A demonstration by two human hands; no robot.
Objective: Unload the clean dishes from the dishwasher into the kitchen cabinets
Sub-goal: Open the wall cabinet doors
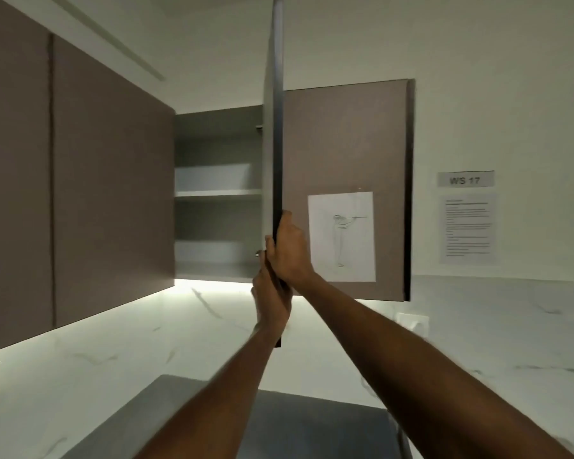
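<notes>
I have both hands up on the cabinet door (276, 127), which stands swung out edge-on toward me. My right hand (290, 251) wraps the door's lower edge, fingers curled over its front face and thumb on the near side, so that grip is closed on the door. My left hand (272, 301) sits just below it, pressed against the left side of the same edge; I cannot tell how far its fingers curl around. Behind the door the open cabinet (217, 193) shows a shelf (217, 193) across its middle, with pale blurred shapes on the shelf and on the cabinet floor. To the right, another door (345, 190) carries a taped drawing (341, 236). The white bench (90, 369) lies below.
</notes>
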